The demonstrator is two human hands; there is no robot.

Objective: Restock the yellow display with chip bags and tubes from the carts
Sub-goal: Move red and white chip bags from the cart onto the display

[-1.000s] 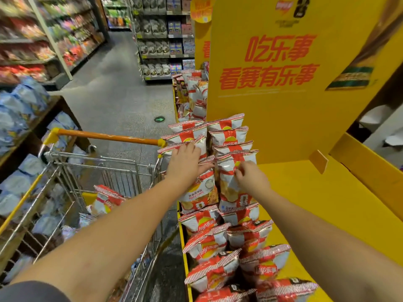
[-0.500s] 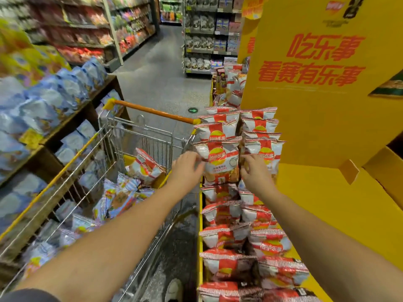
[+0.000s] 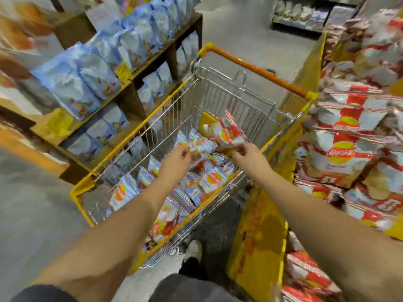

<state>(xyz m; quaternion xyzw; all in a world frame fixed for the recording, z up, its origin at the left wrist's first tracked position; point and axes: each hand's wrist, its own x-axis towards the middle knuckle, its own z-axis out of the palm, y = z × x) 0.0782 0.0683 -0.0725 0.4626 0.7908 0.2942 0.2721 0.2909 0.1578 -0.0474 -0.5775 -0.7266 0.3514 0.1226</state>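
left hand [image 3: 177,156]: reaching down into the cart, grip looks like it's pinching the corner of a light blue chip bag [image 3: 199,147] lying on top of the pile. Pretty blurry, but the fingers curl right at the bag's edge.
right hand [image 3: 248,154]: also over the cart, fingers curled at the bottom edge of a red and white chip bag [image 3: 227,132] that leans against the far end of the basket. Looks like a pinch, though I can't tell how firm it is.
cart [image 3: 257,69]: wire basket with yellow trim and an orange handle on the far side, sitting between the shelves on the left and the display on the right.
cart contents [image 3: 209,178]: mixed pile of blue and red chip bags, mostly toward the near and right side of the basket.
yellow display [image 3: 261,223]: on the right, just beside the cart, packed with stacks of red and white bags [image 3: 342,151].
left shelves [image 3: 130,83]: dark wooden shelves with rows of pale blue bags.
floor [image 3: 32,214]: grey, with one shoe [image 3: 194,249] showing near the cart's near end.
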